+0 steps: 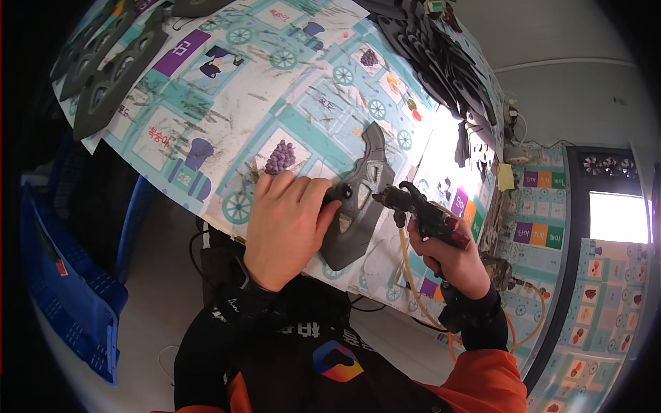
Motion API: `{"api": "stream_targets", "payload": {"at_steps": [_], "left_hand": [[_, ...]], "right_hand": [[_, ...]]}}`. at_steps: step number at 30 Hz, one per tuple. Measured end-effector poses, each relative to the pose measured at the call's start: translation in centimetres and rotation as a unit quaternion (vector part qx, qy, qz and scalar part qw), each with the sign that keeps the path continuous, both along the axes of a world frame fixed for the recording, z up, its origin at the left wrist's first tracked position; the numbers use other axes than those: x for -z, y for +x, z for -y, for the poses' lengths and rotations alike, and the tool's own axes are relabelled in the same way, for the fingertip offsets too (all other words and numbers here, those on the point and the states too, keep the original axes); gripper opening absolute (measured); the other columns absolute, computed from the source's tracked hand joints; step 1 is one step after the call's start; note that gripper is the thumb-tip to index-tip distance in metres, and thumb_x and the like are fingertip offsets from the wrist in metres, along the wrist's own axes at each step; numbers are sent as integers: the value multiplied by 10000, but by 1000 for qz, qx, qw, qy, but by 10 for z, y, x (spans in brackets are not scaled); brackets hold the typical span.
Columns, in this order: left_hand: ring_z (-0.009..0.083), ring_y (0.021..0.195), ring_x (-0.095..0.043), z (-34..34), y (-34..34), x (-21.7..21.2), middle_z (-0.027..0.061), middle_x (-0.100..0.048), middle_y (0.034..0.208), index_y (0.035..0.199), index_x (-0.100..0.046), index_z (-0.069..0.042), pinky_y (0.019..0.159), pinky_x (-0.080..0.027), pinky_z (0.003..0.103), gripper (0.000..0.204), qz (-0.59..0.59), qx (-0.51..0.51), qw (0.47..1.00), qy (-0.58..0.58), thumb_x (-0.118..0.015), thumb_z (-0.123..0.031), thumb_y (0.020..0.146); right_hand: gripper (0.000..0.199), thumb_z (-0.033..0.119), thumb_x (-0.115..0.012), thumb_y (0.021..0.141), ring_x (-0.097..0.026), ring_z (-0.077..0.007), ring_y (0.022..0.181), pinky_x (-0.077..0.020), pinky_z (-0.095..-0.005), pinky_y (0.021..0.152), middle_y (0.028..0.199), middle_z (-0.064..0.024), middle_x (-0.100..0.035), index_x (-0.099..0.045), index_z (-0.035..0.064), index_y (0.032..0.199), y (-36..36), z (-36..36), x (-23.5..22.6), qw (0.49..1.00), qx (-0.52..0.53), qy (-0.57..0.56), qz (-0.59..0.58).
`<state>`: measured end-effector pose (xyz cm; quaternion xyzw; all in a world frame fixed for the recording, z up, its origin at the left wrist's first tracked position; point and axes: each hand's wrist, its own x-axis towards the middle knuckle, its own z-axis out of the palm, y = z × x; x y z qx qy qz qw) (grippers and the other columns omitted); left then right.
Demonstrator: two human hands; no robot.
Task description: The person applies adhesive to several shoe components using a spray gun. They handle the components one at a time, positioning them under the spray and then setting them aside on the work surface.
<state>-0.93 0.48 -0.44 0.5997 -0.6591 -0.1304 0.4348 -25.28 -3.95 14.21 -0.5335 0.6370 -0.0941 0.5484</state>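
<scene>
A dark grey moulded part point(355, 236) with cut-out openings lies on the patterned sheet, its narrow end pointing away from me. My left hand point(286, 224) is at its left edge, fingers curled and thumb pressed in. Between thumb and fingers sits a dark round-ended piece point(345, 191); I cannot tell whether it belongs to the part. My right hand point(451, 255) grips a black and red spray gun point(427, 215) with a yellowish hose. The gun's nozzle is just right of the part and points toward it.
Similar grey parts point(113, 86) lie at the table's far left, and a large pile of dark parts point(441, 58) covers the far right. Dark smears mark the printed table cover point(206, 103). A blue plastic crate point(72, 296) stands low at the left. Hoses point(533, 330) hang at the right.
</scene>
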Motion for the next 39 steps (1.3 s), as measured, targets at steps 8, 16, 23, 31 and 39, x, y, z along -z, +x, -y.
{"api": "stream_targets", "payload": {"at_steps": [8, 16, 23, 31, 39], "left_hand": [[274, 895, -616, 0, -1, 1, 41, -730, 946, 1082, -706, -73, 855, -428, 431, 292, -5, -1, 1000, -1, -870, -172, 861], [276, 900, -613, 0, -1, 1, 41, -724, 949, 1086, -701, -73, 852, -426, 429, 292, -4, 0, 1000, 1, -865, -171, 865], [282, 896, -607, 0, 1, 0, 46, -723, 956, 1085, -687, -71, 845, -423, 430, 277, -2, 5, 1000, -4, -848, -184, 890], [286, 906, -609, 0, 1, -1, 53, -735, 979, 1092, -690, -69, 852, -426, 431, 263, -4, 9, 1000, -1, -827, -209, 915], [286, 904, -614, -1, 1, 0, 53, -740, 981, 1092, -694, -72, 862, -430, 428, 261, 0, 3, 1000, -1, -826, -212, 916]], "right_hand": [[364, -28, -691, 946, -644, -84, 994, -523, -254, 925, 1075, -55, -732, -618, -94, 1297, 13, 1, -2, 998, -41, -1, -46], [456, -64, -700, 931, -666, -102, 1031, -547, -277, 937, 1106, -88, -741, -592, -116, 1371, 7, -9, 0, 996, -64, -19, -52], [461, -37, -696, 928, -653, -100, 985, -547, -281, 930, 1064, -66, -727, -587, -113, 1370, 11, -16, -12, 995, -71, 36, -62], [429, -51, -705, 930, -651, -98, 963, -546, -276, 863, 1050, -62, -733, -594, -80, 1343, -3, -34, -2, 999, -32, -10, 2], [481, -59, -713, 928, -662, -103, 965, -556, -281, 840, 1116, -93, -750, -575, -90, 1388, -6, -33, -2, 997, -50, -27, -48]]}}
